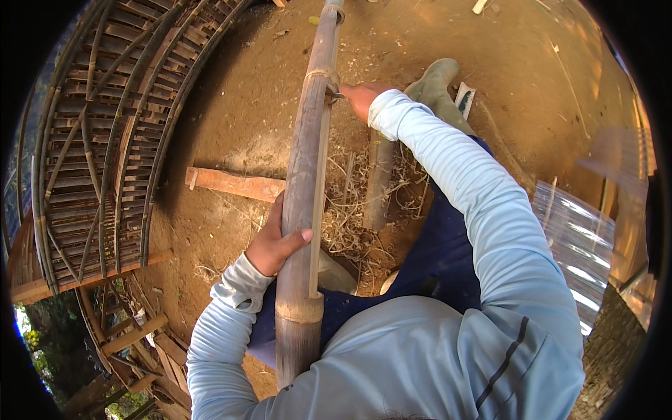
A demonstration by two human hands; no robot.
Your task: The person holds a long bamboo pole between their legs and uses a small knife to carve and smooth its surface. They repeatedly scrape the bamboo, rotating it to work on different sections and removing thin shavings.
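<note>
A long, thick bamboo pole (303,168) runs from my lap up past the top of the view. Along its right side a lengthwise strip is cut away, showing a paler edge. My left hand (278,243) grips the pole from the left, its thumb lying across the top. Farther up, my right hand (360,99) is closed at the pole's right side, just below a node ring. A small dark metal tool (334,96) pokes out of its fingers into the cut; its kind is mostly hidden.
Curly bamboo shavings (350,217) lie on the dirt between my legs, beside a short round post (379,182). A reddish wooden piece (234,183) lies left of the pole. A slatted bamboo rack (112,140) stands at the left, corrugated sheeting (575,241) at the right.
</note>
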